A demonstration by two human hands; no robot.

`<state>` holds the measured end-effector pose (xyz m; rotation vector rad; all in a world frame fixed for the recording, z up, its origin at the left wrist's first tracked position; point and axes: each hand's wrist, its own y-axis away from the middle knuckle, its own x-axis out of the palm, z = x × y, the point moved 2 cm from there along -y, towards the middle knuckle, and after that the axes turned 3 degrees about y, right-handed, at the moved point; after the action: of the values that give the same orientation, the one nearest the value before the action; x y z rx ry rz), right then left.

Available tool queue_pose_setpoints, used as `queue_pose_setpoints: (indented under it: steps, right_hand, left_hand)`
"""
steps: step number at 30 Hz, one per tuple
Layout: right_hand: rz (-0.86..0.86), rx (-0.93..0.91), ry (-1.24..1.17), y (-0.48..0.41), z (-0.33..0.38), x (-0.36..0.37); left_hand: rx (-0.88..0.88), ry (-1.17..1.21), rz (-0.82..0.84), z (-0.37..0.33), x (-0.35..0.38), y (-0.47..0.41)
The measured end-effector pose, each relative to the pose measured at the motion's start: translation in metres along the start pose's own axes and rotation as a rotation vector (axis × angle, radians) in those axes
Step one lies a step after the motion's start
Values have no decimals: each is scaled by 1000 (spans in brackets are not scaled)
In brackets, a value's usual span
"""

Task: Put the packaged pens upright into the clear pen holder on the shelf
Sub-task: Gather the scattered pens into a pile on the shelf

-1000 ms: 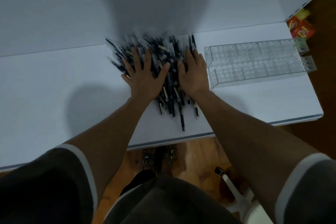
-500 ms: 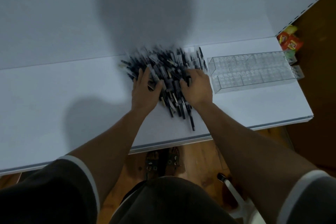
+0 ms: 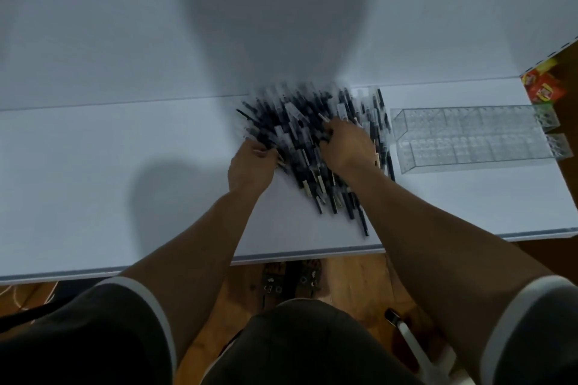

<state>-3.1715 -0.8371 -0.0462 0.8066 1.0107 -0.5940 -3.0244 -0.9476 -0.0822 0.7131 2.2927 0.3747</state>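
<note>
Where fingers curl into the blurred pen pile (image 3: pixel 312 147), both hands' grip unclear: left (image 3: pixel 250 162), right (image 3: pixel 347 147).

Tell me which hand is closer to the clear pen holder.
The right hand, curled into the right side of the pen pile, nearest the clear pen holder. The left hand works the pile's far-left edge.
</note>
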Motion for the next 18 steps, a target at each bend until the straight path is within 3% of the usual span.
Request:
queue_pose_setpoints:
  steps: [7,18]
  right_hand:
    - [-55,-20,-251,16,-4,-3]
    - [-74,20,-359,56,-19,9]
  left_hand:
    - [-152,176,44,2,13,-6]
    - [-402,418,1,1,7,-31]
